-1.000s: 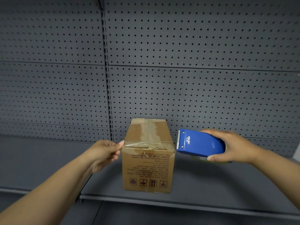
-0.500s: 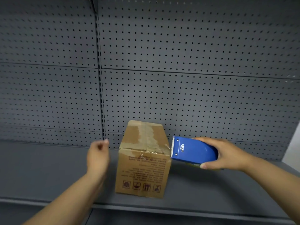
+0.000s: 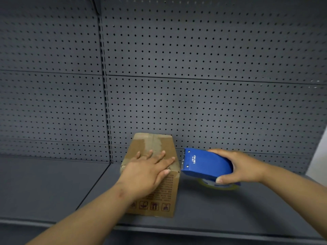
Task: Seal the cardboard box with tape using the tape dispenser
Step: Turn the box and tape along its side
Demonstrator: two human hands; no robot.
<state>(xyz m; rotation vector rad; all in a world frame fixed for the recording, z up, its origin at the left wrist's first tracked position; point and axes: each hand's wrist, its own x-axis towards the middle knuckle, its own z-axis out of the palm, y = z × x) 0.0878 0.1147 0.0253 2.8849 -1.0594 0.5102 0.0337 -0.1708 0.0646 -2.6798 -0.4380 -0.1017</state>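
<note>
Small brown cardboard box sits upright on the dark grey metal shelf, near its front edge, just right of the seam between two shelf boards. Top flaps closed, strip of clear tape running near-to-far along the centre seam. Printed text and four handling icons on the near face.

Left hand lies flat on the near part of the box top, palm down, fingers spread and extended toward the right edge, thumb hanging over the near top edge. Not gripping anything, just pressing on the cardboard. Forearm comes in from near-left and hides the box's near-left corner.

Blue plastic tape dispenser is just right of the box, at about the level of its top. Serrated cutter end faces left, almost at the box's upper right edge; cannot tell if it touches. Right hand wraps the dispenser's right end, fingers over the top, thumb underneath. Yellowish roll of tape shows blurred below the blue body.

Behind it all, grey perforated back panels with a slotted vertical upright left of the box.
</note>
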